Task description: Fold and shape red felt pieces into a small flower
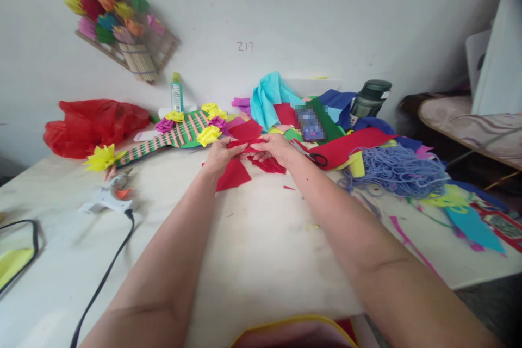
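Note:
Between both hands, at the far middle of the table, is a red piece of crepe paper (252, 144). My left hand (220, 155) pinches its left side with thumb and fingers. Its right side is pinched by my right hand (275, 148), the two sets of fingertips close together. Flat red paper pieces (234, 175) lie on the table under and around the hands. Scissors with black handles (318, 160) rest just right of my right wrist. To the left of my hands is a green guitar-shaped craft (190, 133) with pink strips and yellow and purple paper flowers.
A glue gun (109, 199) with a black cord lies on the left, near a red plastic bag (95, 125). A glue bottle (176, 95) stands by the wall. Rightward are blue yarn (402, 172), coloured papers, a blurred phone-like item (310, 124) and a dark green jar (371, 99).

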{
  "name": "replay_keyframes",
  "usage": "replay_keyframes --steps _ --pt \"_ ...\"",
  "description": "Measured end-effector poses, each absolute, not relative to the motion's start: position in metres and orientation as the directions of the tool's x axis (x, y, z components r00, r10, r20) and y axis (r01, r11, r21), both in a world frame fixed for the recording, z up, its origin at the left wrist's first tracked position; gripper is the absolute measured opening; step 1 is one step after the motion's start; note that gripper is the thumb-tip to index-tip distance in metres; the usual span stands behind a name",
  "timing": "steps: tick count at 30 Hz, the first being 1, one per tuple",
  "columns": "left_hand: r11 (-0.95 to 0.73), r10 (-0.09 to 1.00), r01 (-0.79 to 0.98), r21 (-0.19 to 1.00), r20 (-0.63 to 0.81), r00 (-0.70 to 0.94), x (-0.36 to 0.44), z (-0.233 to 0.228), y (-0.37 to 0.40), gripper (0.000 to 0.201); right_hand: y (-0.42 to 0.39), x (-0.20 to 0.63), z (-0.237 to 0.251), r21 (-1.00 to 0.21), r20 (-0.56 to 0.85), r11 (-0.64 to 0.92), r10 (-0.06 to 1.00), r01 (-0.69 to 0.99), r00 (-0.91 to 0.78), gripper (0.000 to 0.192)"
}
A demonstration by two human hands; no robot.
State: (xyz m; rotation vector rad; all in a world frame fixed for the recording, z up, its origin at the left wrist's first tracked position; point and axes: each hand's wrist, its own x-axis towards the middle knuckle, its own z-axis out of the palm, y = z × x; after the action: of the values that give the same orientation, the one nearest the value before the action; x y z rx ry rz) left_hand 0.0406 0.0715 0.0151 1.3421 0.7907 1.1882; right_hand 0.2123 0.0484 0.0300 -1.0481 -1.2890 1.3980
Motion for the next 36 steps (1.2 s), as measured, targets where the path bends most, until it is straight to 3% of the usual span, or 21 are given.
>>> replay_keyframes --steps 8,21,36 --pt "-0.144 0.935 -0.189 0.971 0.197 0.296 0.04 0.014 0.072 0.037 0.051 0.209 0.029 -0.995 0.027 0.01 0.984 -0.095 -0.179 0.02" --pt "0.019 0.911 -0.298 0.954 0.106 0.399 0.031 0.014 0.071 0.027 0.05 0.209 0.03 -0.983 0.047 0.019 0.988 -0.181 -0.148 0.013" --pt "0.079 0.871 -0.397 0.915 0.13 0.474 0.026 0.009 0.079 0.018 0.055 0.215 0.023 -0.953 0.193 0.116 0.945 -0.279 -0.266 0.018"
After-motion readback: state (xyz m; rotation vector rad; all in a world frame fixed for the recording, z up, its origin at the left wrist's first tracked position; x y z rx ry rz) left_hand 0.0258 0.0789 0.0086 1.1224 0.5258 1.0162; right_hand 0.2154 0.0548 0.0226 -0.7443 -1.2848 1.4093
